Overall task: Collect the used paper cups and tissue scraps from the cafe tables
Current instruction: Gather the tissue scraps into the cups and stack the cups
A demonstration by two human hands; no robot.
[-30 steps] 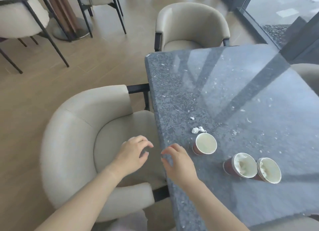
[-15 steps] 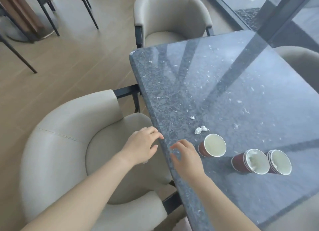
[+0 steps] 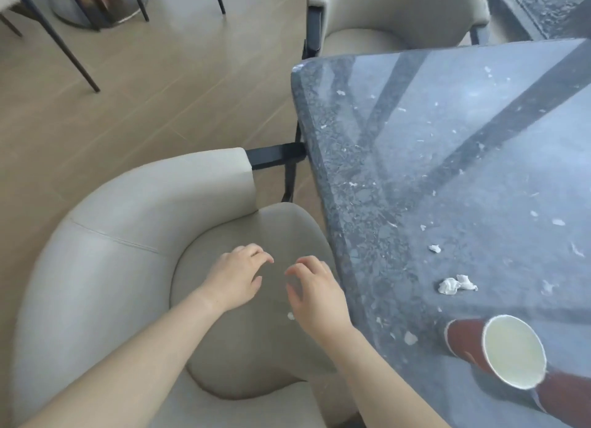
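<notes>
A red paper cup (image 3: pixel 499 352) with a white inside stands on the dark stone table (image 3: pixel 415 172) at the lower right. The red wall of a second cup (image 3: pixel 566 399) shows at the frame's edge behind it. Crumpled tissue scraps (image 3: pixel 455 284) lie on the table left of the cup, with a smaller bit (image 3: pixel 434 248) farther back and tiny flecks scattered around. One small white scrap (image 3: pixel 290 315) lies on the chair seat. My left hand (image 3: pixel 236 275) and my right hand (image 3: pixel 315 295) hover over that seat, fingers loosely curled, holding nothing.
A beige armchair (image 3: pixel 105 251) sits pushed up to the table's left edge. Another beige chair (image 3: pixel 393 15) stands at the table's far side. Black chair legs (image 3: pixel 57 40) and a round table base (image 3: pixel 102 8) occupy the wooden floor at the upper left.
The view has swung left and closer. Both hands moved off the table's edge and now hang over the chair seat. The two rightmost cups have slid mostly out of view.
</notes>
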